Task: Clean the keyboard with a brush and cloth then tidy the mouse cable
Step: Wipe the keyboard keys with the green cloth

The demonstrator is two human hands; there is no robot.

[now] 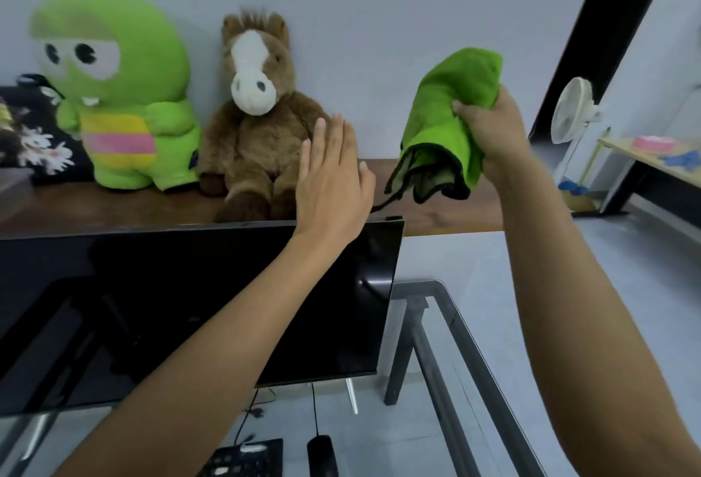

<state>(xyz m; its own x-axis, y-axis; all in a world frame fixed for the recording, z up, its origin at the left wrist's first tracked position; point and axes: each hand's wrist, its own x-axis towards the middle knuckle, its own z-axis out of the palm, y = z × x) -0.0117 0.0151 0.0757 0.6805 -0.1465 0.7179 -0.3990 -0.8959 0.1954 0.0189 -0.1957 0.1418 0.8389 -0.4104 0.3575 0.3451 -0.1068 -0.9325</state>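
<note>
One soft, light cloth (451, 116), upper right of frame, bunched in right hand (489, 131); left hand (332, 177) flat, holding nothing; regrip near hem, prob.

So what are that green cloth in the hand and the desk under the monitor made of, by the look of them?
The green cloth, gripped by the right hand, looks like soft microfibre or terry: a fuzzy matt pile and limp folds, with dark stitched edging. The desk seems to be clear glass on a dark frame, probably metal: the floor and the frame's legs show through its top.
</note>
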